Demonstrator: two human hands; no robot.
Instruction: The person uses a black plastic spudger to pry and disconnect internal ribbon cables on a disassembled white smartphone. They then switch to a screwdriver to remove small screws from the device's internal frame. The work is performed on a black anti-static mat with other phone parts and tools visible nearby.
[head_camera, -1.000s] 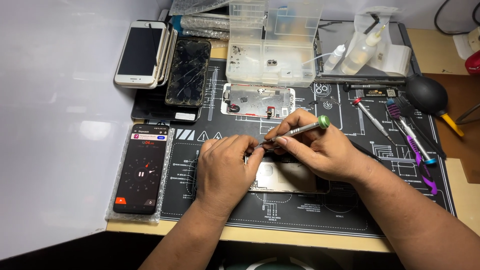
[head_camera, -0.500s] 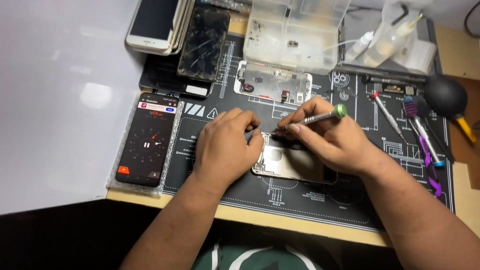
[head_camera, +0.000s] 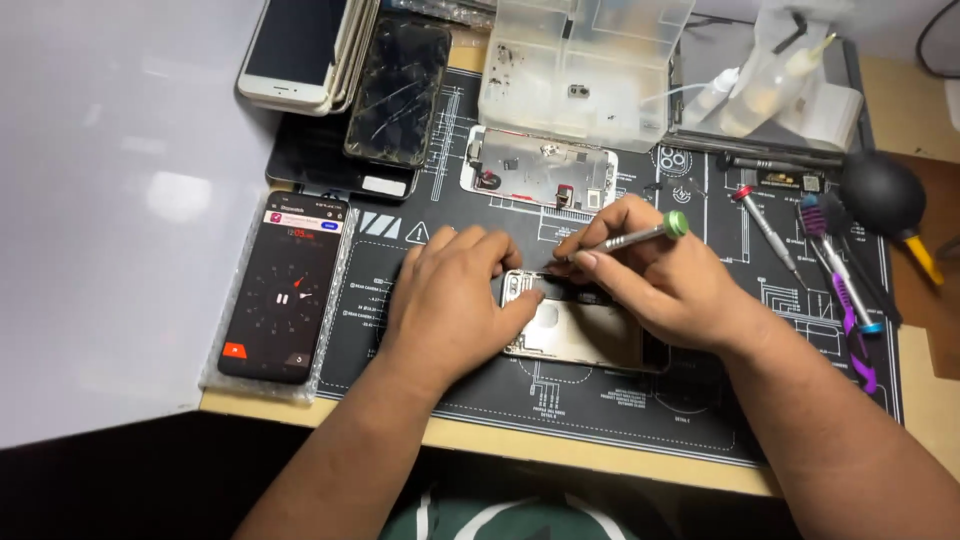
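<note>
Comparing with a moment earlier, little is changed: the opened silver phone housing (head_camera: 575, 335) is still pinned on the black repair mat (head_camera: 640, 400) by the left hand (head_camera: 450, 300), while the green-capped slim metal screwdriver (head_camera: 635, 237) remains clamped in the right hand (head_camera: 665, 285) fingers, tip at its top edge.

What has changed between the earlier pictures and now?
Very little among the things. The view shifts, so the mat and all on it sit lower and more to the right in the frame. The right hand still holds the screwdriver with its tip at the top edge of the open phone. The left hand still presses on the phone's left end. The timer phone and tools lie as before.
</note>
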